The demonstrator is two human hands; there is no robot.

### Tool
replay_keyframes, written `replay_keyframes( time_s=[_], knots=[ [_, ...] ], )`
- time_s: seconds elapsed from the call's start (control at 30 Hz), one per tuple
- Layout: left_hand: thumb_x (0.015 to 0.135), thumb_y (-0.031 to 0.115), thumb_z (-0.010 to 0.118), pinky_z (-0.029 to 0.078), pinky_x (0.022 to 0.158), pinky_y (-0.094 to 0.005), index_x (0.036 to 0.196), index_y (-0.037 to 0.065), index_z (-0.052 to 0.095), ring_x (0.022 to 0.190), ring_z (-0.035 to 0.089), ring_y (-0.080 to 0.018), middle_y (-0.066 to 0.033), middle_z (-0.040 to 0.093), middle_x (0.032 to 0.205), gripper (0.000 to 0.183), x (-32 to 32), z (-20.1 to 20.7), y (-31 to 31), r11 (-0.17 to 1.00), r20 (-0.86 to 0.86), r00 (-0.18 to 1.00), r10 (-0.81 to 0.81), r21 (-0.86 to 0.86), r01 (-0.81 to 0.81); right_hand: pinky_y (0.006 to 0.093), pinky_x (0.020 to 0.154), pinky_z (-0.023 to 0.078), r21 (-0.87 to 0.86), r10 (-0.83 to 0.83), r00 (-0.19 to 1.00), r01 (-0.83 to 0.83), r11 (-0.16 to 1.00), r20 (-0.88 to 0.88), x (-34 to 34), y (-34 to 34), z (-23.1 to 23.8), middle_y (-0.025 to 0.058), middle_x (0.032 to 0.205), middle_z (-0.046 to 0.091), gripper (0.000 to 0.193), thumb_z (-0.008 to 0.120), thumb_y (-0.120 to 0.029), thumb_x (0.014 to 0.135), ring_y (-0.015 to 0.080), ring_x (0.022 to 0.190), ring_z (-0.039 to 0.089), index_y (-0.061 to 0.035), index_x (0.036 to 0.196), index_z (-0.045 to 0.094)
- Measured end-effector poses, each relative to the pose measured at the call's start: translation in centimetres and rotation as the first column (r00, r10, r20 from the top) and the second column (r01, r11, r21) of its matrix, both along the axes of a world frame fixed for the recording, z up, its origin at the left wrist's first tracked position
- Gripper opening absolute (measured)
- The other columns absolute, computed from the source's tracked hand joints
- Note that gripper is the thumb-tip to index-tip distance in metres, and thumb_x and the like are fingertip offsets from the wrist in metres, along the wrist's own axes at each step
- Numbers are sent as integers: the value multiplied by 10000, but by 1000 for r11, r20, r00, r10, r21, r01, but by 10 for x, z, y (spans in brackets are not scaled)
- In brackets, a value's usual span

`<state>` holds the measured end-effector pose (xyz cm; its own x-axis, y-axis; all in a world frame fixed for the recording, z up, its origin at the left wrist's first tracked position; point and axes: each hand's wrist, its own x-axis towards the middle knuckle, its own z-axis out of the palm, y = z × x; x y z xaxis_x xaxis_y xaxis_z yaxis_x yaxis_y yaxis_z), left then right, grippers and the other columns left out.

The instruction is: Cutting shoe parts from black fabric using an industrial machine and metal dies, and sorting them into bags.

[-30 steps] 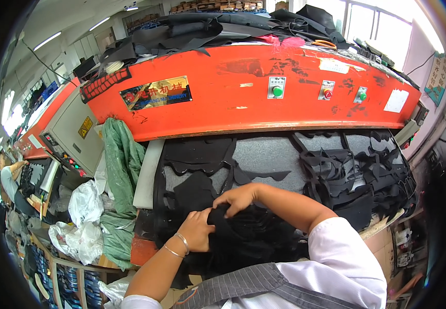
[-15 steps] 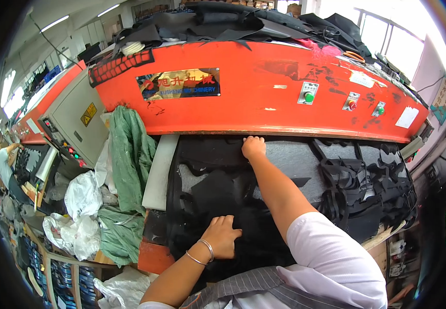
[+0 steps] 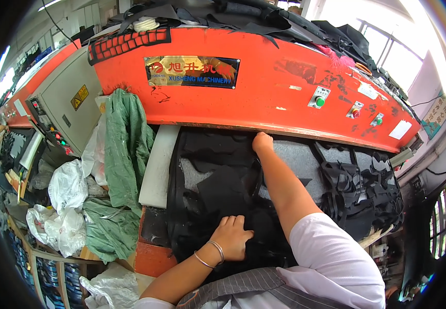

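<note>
Black sheet material (image 3: 222, 191) with cut-out gaps and ragged strips lies over a grey bed beneath an orange press beam. My left hand (image 3: 232, 238), with two silver bangles on its wrist, is closed on the near part of the black sheet; its fingertips are partly hidden in the dark folds. Stretched far forward, my right hand (image 3: 263, 141) is closed in a fist just under the beam's lower edge, at the far side of the sheet. What its fingers hold is hidden.
The orange press beam (image 3: 264, 87) crosses the far side, carrying green buttons (image 3: 319, 101) and a red button (image 3: 355, 113). Tangled black offcuts (image 3: 344, 183) cover the bed's right part. A grey control cabinet (image 3: 66, 103), green cloth (image 3: 125, 139) and white plastic bags (image 3: 67, 185) stand left.
The view has tilted and shifted slightly. Near my left hand, the black sheet's folds and outline have changed. Both hands remain closed in nearly the same places.
</note>
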<state>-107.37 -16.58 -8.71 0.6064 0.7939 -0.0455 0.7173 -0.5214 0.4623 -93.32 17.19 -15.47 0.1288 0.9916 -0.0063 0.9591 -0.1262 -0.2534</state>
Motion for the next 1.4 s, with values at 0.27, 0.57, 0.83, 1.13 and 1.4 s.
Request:
replay_keyframes(
  time_s=[0.27,0.57,0.83,1.13,1.4],
  knots=[
    [562,245,710,350,1003,-437,996,96,714,1132,478,-388,-265,501,1174,458,0,-6,2,1000,41,999,5,26,-6,414,918,505,61,-48,999,48,997,4,-8,-13,5,144,1209,580,302,449,-173,938,324,1138,536,-22,1081,667],
    [601,207,674,372,944,-399,999,133,720,1062,501,-338,-187,523,1057,407,8,-4,-6,987,13,999,37,153,-39,437,952,454,-31,119,985,-116,993,127,4,-7,8,215,1216,569,307,487,-174,916,389,1136,528,0,1122,632],
    [577,272,712,307,1059,-447,1028,95,710,1216,435,-402,-290,477,1253,484,31,3,-19,993,-79,992,97,82,-90,457,964,434,80,387,910,-378,922,-153,52,-9,-3,227,1137,621,359,504,-287,942,356,1092,572,0,1141,588],
    [615,232,685,249,1088,-481,1020,130,734,1274,386,-392,-252,494,1229,421,61,26,-31,975,-227,957,180,171,-143,443,1008,337,216,511,783,-463,860,-355,31,-72,35,161,1171,645,608,727,-439,776,276,1146,576,-19,1202,614],
    [596,222,701,-10,1063,-693,714,157,728,1433,97,-446,-231,464,1311,137,98,30,-67,901,-284,878,386,320,-293,418,905,392,530,981,192,-828,183,-38,74,-194,62,69,982,622,432,676,-13,571,273,1040,557,-124,988,675]
  ],
)
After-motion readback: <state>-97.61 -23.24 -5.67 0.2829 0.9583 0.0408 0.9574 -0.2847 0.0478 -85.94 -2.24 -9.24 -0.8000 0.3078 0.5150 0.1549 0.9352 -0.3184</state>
